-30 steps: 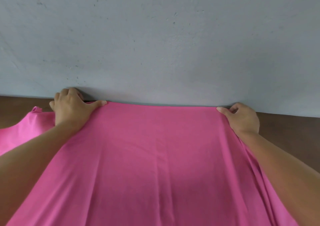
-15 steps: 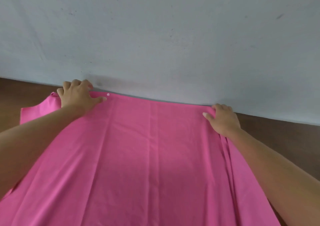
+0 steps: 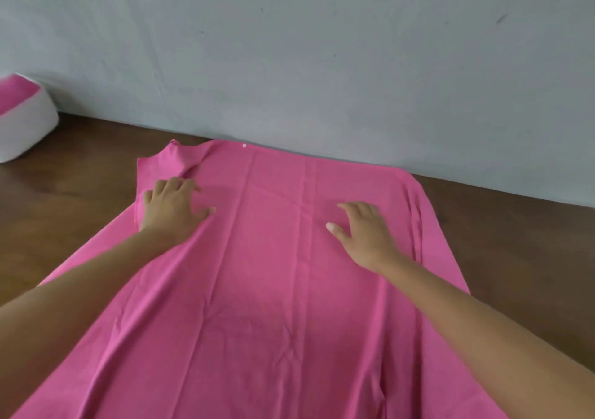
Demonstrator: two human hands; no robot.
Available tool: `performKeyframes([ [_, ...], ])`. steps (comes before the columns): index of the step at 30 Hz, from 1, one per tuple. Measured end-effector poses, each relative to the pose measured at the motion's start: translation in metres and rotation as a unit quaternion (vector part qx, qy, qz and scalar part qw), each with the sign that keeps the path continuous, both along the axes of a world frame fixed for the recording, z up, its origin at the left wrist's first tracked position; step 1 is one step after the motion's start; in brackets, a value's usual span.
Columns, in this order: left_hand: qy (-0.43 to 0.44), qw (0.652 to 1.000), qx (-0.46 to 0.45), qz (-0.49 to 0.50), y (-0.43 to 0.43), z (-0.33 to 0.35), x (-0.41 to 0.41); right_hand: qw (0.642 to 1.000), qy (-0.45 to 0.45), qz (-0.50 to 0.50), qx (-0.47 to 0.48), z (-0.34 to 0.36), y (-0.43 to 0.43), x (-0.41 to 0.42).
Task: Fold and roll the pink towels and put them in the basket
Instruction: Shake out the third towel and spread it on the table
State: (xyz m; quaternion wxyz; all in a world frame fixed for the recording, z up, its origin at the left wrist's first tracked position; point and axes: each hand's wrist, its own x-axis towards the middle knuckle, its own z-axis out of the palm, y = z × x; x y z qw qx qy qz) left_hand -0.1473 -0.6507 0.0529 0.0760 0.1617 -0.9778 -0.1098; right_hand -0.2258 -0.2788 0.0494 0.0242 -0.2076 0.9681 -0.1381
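Fingers back from edge, atop towel

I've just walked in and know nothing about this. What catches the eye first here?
A big pink towel is spread across the brown table, its far edge against the grey wall. The left hand and right hand appear to rest on it with fingers spread, near its rumpled far left corner. At the far left stands a white basket with pink inside.
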Motion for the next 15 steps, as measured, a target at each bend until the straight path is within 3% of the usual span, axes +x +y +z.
performKeyframes([
  [10, 0.026, 0.993, 0.095, 0.072, 0.032, -0.026, 0.145, 0.991, 0.005, 0.092, -0.099, -0.026, -0.067, 0.112],
  [15, 0.009, 0.991, 0.094, 0.09, 0.038, -0.035, 0.205, 0.987, 0.009, 0.129, -0.099, -0.041, -0.096, 0.157],
])
